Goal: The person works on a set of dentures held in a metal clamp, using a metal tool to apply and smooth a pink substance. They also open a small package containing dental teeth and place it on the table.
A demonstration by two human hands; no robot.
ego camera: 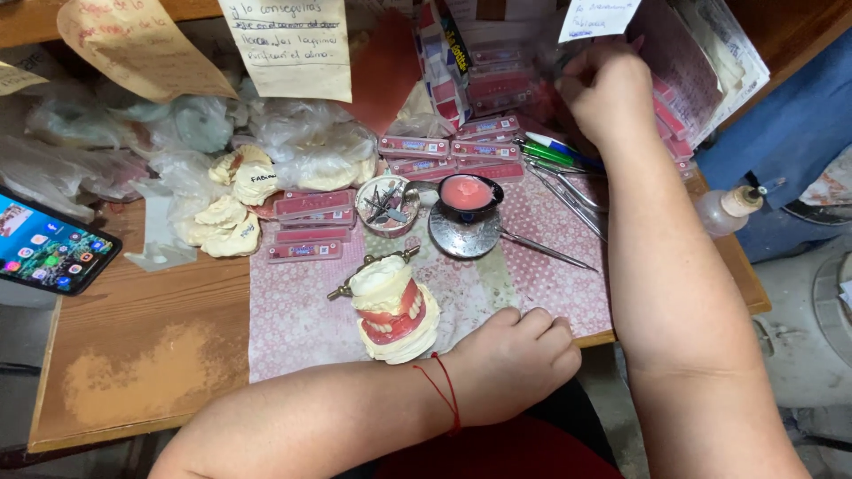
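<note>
Wood shows bare at the left of the workbench (133, 355), where I see a smartphone (49, 248) with its screen lit lying at the edge. Right of it sit pale plaster casts (232, 208) in a loose heap, in front of crumpled plastic bags (302, 142), with paper notes (288, 44) hanging above. Next come flat pink trays of tooth cards (311, 226), stacked beside a small round dish of burs (387, 206).

At the middle of the patterned cloth (302, 310) stands a dental model on an articulator (390, 306), plaster above and below with pink wax and teeth between; its metal hinge rod runs from lower left to upper right. My left hand (519, 355) rests on the cloth just to the right of that model, curled into a loose fist with the knuckles up. It holds nothing that I can see, and it is apart from the model, though clearly the nearer of the 2 hands; the model lies to its left.

Behind, a small bowl of pink wax (467, 192) sits on a round metal dish (461, 232), with slim metal instruments (568, 200) and green pens (550, 153) fanned to the right.

My right hand (608, 93) reaches up to the far stack of pink tooth-card boxes (497, 84), fingers bent among them; I cannot tell whether it has pinched 1. A small plastic bottle (723, 208) stands at the bench's right edge.
</note>
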